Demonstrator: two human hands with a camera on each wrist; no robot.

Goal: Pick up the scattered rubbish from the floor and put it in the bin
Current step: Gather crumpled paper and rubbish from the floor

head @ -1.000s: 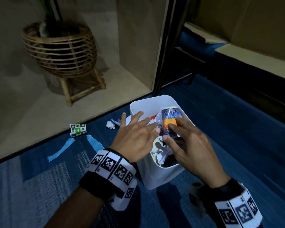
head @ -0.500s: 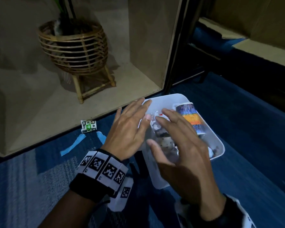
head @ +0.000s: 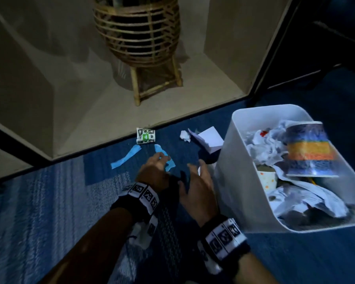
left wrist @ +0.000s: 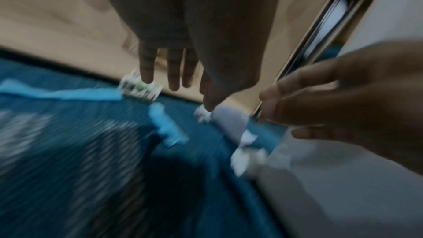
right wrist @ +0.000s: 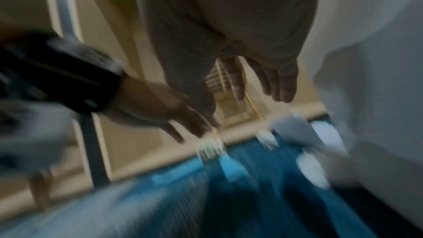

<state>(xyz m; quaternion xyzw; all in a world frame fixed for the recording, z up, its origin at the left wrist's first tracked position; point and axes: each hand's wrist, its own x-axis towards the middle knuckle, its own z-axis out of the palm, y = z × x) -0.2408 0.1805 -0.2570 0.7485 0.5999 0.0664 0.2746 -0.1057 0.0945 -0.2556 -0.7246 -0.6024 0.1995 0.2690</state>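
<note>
A white bin (head: 230, 160) full of crumpled paper and a striped paper cup (head: 309, 150) stands tilted on the blue carpet at the right. Left of it lie scattered scraps: a green-and-white carton (head: 145, 136), two light-blue strips (head: 125, 157) (head: 164, 155), a small white paper ball (head: 185, 136) and a folded white sheet (head: 210, 140). My left hand (head: 155, 169) hovers over the nearer blue strip, fingers loose, holding nothing. My right hand (head: 197, 181) is beside it, just left of the bin, fingers spread and empty. Both wrist views are blurred; the left one shows the carton (left wrist: 139, 88) and strip (left wrist: 167, 128) beyond straight fingers (left wrist: 146, 68).
A rattan plant stand (head: 137, 42) sits on a beige raised floor (head: 90, 111) behind the rubbish, its edge running across just past the carton. A dark frame post (head: 271, 48) rises at the right. Blue carpet (head: 49, 212) stretches open to the left and front.
Both hands have left the bin and moved left and down toward the scraps on the carpet. The cup now lies in the bin. The view has swung left.
</note>
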